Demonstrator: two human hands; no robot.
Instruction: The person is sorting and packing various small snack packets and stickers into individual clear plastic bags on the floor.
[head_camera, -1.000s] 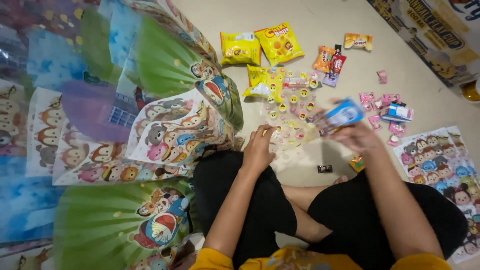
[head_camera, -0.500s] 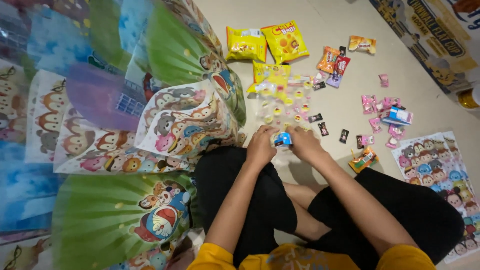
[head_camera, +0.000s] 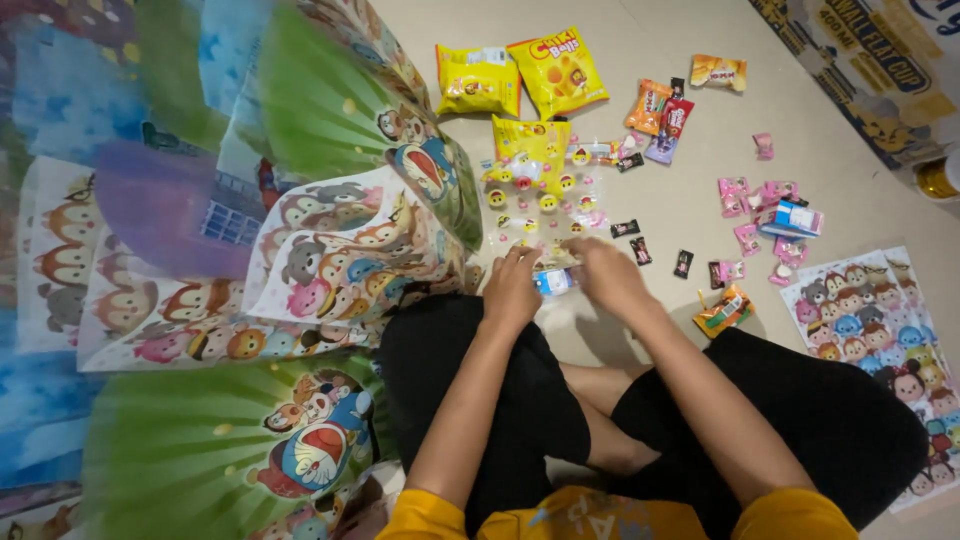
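Here, the biggest things I see are the cartoon-printed gift bags (head_camera: 340, 255) fanned over the left of the floor, some with green pleated tops and some with rows of round animal faces. On the far right edge lies a printed cardboard box (head_camera: 880, 70), and at the near right a flat cartoon-printed sheet (head_camera: 880, 320) lies beside my right knee. Far ahead sit two yellow snack bags (head_camera: 520, 75), and just nearer than them a third yellow snack bag (head_camera: 530, 150) rests at the top of a clear smiley-printed bag (head_camera: 545, 205). Smaller packets lie farther right: an orange packet (head_camera: 650, 105), a loose group of pink sweets (head_camera: 750, 205) and a small blue and white carton (head_camera: 795, 218) among them. A few dark wrapped sweets (head_camera: 640, 245) are scattered between the clear bag and the pink ones.

My left hand (head_camera: 512, 290) and right hand (head_camera: 610, 280) meet just in front of my knees at the near edge of the clear bag. Between them is a small blue and white packet (head_camera: 553, 282), which both hands pinch with curled fingers, the left at its left end and the right at its right end.
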